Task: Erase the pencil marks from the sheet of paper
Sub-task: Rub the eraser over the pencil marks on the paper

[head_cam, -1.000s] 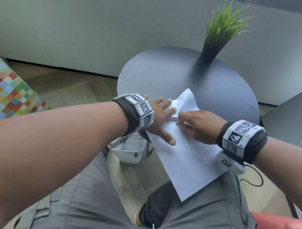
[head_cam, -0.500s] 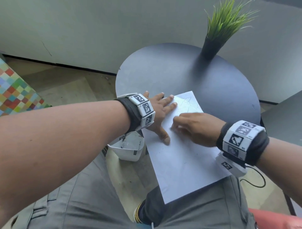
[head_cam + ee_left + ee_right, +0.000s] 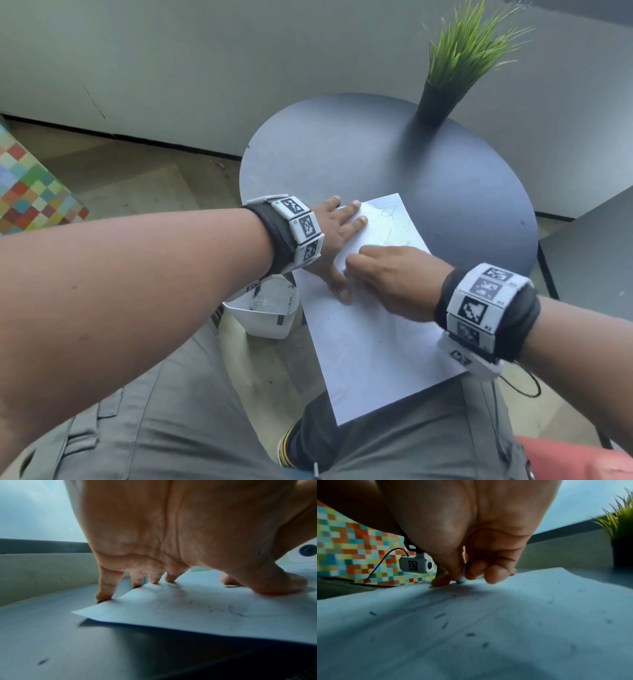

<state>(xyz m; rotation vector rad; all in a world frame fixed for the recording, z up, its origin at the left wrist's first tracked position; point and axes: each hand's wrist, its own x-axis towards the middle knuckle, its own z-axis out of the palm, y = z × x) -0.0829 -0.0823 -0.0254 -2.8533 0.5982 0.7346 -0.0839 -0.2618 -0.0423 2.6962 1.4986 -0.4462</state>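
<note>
The white sheet of paper [image 3: 373,329] now lies flat on the round dark grey bench [image 3: 342,154], its near end overhanging the edge above the person's lap. A second ago its far end was buckled up into a peak; half a second ago it had already settled, and it has stayed flat since. That suggests the erasing stroke that dragged the sheet is over and the paper is properly pinned again, so rubbing can go on without creasing it.

The left hand [image 3: 337,236] rests spread on the left edge of the sheet, fingers straight and pressing down, thumb [image 3: 281,586] flat on the paper; it holds nothing. It sits in much the same place as before.

The right hand [image 3: 394,281] has its fingers curled and pinches a small white eraser [image 3: 462,579] against the sheet, just beside the left thumb. Compared with half a second ago, it has slid a little nearer the person and toward the left thumb, which I take to be the next stroke of rubbing.

Faint pencil marks [image 3: 387,214] remain on the far part of the sheet, beyond the right hand, and dark eraser crumbs [image 3: 471,634] are scattered over the near part. Judging by that, the task is partly done, with the far scribbles yet to be cleared.

A black pot of green artificial grass [image 3: 442,99] stands at the far side of the bench, well apart from the paper.
</note>
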